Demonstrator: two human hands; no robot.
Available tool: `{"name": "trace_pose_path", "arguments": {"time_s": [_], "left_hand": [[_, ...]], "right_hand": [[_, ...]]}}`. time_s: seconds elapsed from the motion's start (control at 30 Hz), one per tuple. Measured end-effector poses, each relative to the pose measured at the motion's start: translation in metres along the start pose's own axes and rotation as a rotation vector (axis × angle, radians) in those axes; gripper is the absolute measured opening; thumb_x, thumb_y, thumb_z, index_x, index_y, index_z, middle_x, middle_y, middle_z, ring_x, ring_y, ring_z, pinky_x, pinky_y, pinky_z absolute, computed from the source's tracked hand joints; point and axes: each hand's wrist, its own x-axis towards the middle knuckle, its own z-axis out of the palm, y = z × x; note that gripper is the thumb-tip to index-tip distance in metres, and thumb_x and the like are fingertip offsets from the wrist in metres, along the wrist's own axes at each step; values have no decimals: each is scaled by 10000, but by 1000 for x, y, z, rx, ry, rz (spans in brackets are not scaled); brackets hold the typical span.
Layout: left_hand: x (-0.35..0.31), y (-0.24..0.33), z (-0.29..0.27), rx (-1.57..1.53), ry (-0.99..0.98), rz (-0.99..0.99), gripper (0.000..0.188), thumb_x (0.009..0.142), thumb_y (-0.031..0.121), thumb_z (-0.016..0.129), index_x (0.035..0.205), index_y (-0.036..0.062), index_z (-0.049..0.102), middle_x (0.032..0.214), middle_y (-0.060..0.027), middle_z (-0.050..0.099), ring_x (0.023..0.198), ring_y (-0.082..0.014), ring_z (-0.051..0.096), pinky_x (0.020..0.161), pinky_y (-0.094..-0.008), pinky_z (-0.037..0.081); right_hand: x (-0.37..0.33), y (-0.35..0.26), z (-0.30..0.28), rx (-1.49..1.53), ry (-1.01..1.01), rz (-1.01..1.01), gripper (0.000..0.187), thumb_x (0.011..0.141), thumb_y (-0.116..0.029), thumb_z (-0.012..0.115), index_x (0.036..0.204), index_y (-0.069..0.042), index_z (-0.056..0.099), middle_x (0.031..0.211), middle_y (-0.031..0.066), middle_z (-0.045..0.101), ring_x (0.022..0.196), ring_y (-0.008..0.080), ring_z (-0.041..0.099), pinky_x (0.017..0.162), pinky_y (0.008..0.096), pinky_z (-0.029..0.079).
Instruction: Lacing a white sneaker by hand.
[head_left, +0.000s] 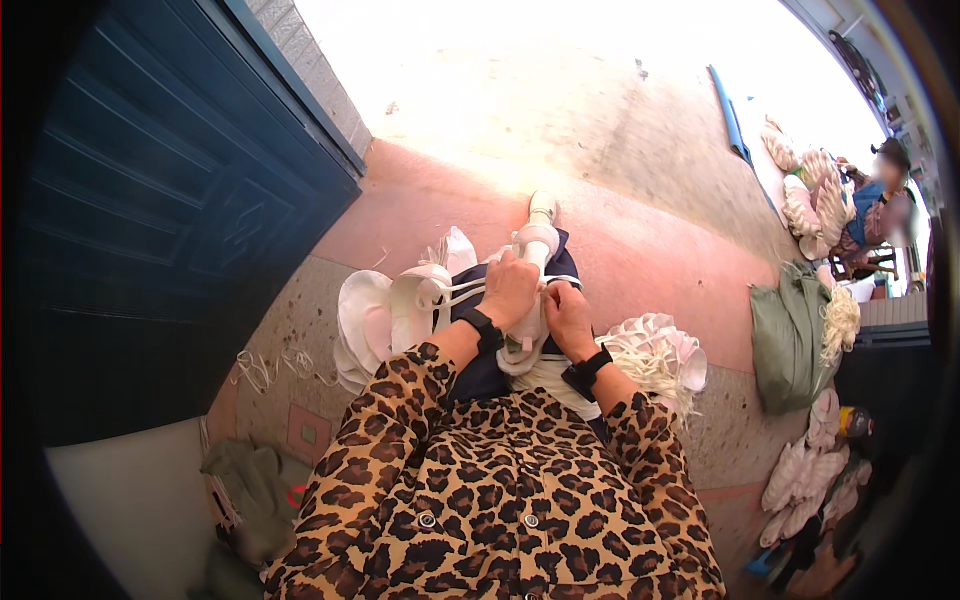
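Observation:
Over my lap, my left hand (pixel 511 291) is closed on white laces. Several strands run from it leftward to a stack of white and pink shoe uppers (pixel 366 318). Close beside it, my right hand (pixel 569 318) is closed, its fingertips pinching what looks like a white lace. Between and under both hands lies a white, padded shoe upper (pixel 530 335); the hands cover much of it. A white shoe-like piece (pixel 541 238) stands just beyond my fingers. At my right thigh rests a heap of white uppers with loose laces (pixel 655 350).
A dark blue door (pixel 190 190) stands at the left. Loose laces (pixel 275 368) lie on the floor near it. A green sack (pixel 790 340) stands at the right, with more bundled uppers (pixel 805 485) below it. Another person (pixel 880 200) sits at the far right beside bundles.

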Motion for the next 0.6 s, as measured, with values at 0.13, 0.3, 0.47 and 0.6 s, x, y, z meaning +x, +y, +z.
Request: {"name": "trace_pose_path", "arguments": {"time_s": [0.13, 0.3, 0.47, 0.6], "left_hand": [[5, -2, 1, -15, 53, 49, 115, 706, 148, 589, 686, 35, 586, 703, -124, 589, 775, -275, 550, 676, -398, 414], [7, -10, 6, -185, 226, 109, 125, 689, 99, 600, 658, 5, 524, 678, -176, 560, 669, -312, 549, 617, -406, 427], [19, -16, 3, -850, -89, -244, 126, 697, 72, 671, 731, 3, 571, 668, -52, 570, 612, -111, 526, 561, -230, 428], [32, 0, -10, -1065, -265, -354, 120, 702, 77, 672, 775, 5, 611, 703, -20, 588, 634, -62, 512, 571, -199, 422]], "right_hand": [[4, 2, -5, -232, -24, -249, 91, 772, -75, 508, 795, -54, 593, 737, 106, 576, 749, 269, 541, 661, 360, 415], [20, -14, -18, -687, -175, -407, 145, 726, -89, 502, 829, -89, 604, 799, 49, 515, 831, 205, 490, 698, 333, 358], [21, 11, -19, -319, -153, -557, 67, 709, -76, 547, 777, -79, 549, 788, 68, 478, 818, 235, 471, 712, 344, 347], [16, -3, -39, 0, 216, -444, 112, 716, 22, 523, 789, -63, 520, 751, 95, 478, 756, 257, 477, 655, 349, 368]]}}
